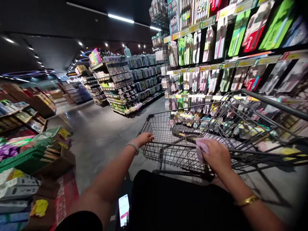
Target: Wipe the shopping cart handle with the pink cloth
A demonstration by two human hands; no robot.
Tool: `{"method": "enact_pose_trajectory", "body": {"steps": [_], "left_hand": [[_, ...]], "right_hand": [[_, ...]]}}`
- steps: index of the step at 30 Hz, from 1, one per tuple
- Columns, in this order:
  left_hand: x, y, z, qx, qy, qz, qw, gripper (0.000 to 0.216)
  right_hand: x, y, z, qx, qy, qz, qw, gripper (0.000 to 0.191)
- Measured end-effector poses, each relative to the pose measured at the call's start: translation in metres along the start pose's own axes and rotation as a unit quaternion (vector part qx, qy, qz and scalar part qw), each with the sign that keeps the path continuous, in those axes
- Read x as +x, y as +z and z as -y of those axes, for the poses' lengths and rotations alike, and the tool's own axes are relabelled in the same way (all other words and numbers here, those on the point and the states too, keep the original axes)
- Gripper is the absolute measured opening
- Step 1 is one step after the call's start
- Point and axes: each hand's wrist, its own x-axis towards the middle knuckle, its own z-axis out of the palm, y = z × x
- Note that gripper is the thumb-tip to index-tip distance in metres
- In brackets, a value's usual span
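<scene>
A dark wire shopping cart (178, 157) stands sideways before me. My left hand (144, 138) is closed on the cart's near rim close to its left end, a bracelet on that wrist. Farther right along the same rim, my right hand (218, 157) is closed around a light purple cloth (201, 149), which lies against the wire. A gold bracelet circles the right wrist. The right fingertips are partly hidden behind the hand and cloth. Inside the basket, the wire mesh shows, with a dark folded part across it.
Tall shelves of packaged goods (221, 38) rise right behind the cart. Another shelf unit (117, 80) stands across the aisle floor (96, 128). Cartons and a green crate (26, 158) line the left side. A lit phone (124, 210) shows at the bottom.
</scene>
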Motion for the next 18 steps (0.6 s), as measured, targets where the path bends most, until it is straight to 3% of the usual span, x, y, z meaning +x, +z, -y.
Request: {"method": "enact_pose_trajectory", "body": {"steps": [4, 9, 12, 15, 18], "left_hand": [[-0.005, 0.013, 0.016, 0.069, -0.023, -0.024, 0.997, 0.067], [-0.006, 0.030, 0.020, 0.105, 0.003, -0.048, 0.993, 0.042], [-0.003, 0.025, 0.026, 0.099, 0.012, -0.067, 0.993, 0.034], [-0.005, 0.019, 0.039, 0.085, 0.022, -0.097, 0.991, 0.032], [-0.013, 0.024, 0.052, 0.085, 0.035, -0.137, 0.986, 0.033]], "right_hand": [[0.013, 0.013, 0.039, 0.060, 0.012, 0.011, 0.998, 0.027], [0.051, 0.059, 0.147, 0.144, -0.052, 0.092, 0.984, 0.037], [0.073, 0.088, 0.206, 0.154, -0.032, 0.114, 0.981, 0.044], [0.081, 0.104, 0.235, 0.134, -0.046, 0.166, 0.976, 0.056], [0.083, 0.109, 0.239, 0.077, -0.092, 0.258, 0.959, 0.063]]}}
